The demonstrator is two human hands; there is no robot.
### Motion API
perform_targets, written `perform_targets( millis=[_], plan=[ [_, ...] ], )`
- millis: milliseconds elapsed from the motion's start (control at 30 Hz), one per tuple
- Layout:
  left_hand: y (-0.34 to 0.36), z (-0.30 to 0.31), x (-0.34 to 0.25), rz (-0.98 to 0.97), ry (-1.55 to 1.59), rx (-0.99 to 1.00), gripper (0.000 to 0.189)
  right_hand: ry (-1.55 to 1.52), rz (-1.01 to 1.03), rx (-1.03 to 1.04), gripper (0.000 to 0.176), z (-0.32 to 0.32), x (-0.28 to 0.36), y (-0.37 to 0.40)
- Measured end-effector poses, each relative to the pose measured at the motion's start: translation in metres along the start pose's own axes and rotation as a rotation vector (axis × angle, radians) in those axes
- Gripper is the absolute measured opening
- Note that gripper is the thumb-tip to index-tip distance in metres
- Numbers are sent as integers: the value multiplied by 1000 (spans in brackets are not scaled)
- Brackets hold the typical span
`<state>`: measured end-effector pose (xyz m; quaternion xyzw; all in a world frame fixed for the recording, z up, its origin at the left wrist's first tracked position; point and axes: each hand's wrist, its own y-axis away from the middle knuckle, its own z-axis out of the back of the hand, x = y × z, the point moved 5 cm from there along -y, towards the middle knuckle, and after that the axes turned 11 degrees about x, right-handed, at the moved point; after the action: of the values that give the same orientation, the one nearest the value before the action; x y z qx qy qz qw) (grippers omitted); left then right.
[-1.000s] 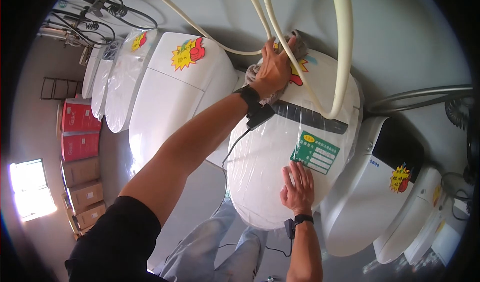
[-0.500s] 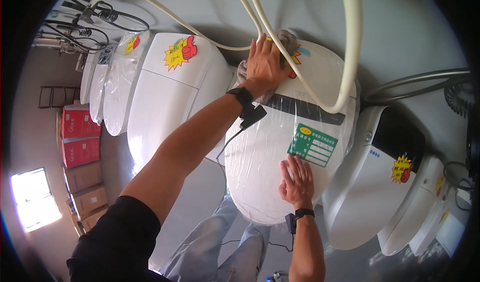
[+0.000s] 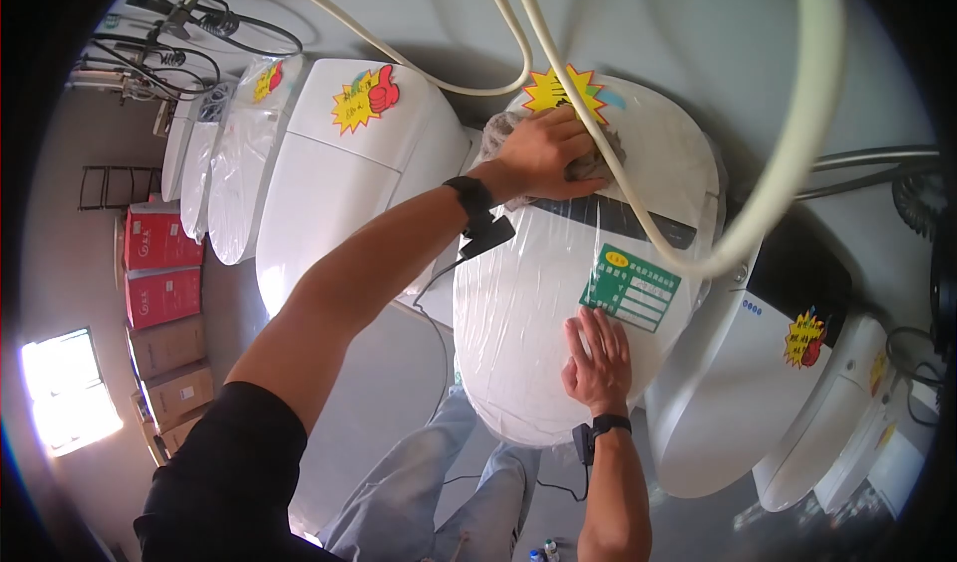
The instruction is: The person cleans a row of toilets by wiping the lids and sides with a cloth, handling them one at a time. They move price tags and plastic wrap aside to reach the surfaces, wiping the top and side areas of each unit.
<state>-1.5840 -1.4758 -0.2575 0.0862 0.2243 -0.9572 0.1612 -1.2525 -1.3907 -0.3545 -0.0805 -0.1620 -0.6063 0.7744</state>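
My left hand point(image 3: 553, 153) grips a crumpled grey-brown cloth point(image 3: 495, 136) against the upper part of a white toilet point(image 3: 528, 333) wrapped in clear plastic, just below a yellow starburst sticker point(image 3: 566, 94). Part of the cloth is hidden under the fingers. Lower down, my right hand point(image 3: 598, 363) lies flat on the plastic-covered lid, its fingertips at the lower edge of a green label point(image 3: 630, 288). Between the two hands runs a dark panel point(image 3: 638, 225). A cream hose point(image 3: 623, 178) loops in front of the toilet, close to my left hand.
More white toilets point(image 3: 334, 193) line the left side; a black-and-white one point(image 3: 738, 363) is close on the right. Red boxes point(image 3: 164, 298) and cardboard boxes point(image 3: 169, 351) are stacked at the far left. Dark hoses point(image 3: 867, 158) hang at the right.
My left hand has moved down with the cloth, from over the yellow sticker to just below it, so more of the sticker shows. The cream hose appears further right. My right hand stays on the lid.
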Motion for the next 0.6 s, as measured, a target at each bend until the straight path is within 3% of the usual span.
perform_targets(
  millis=[533, 600],
  plan=[
    [17, 5, -31, 46, 204, 156, 48, -18, -17, -12, 81, 2, -1, 1],
    [17, 3, -35, 113, 236, 361, 44, -25, -23, -10, 81, 2, -1, 2]
  ],
)
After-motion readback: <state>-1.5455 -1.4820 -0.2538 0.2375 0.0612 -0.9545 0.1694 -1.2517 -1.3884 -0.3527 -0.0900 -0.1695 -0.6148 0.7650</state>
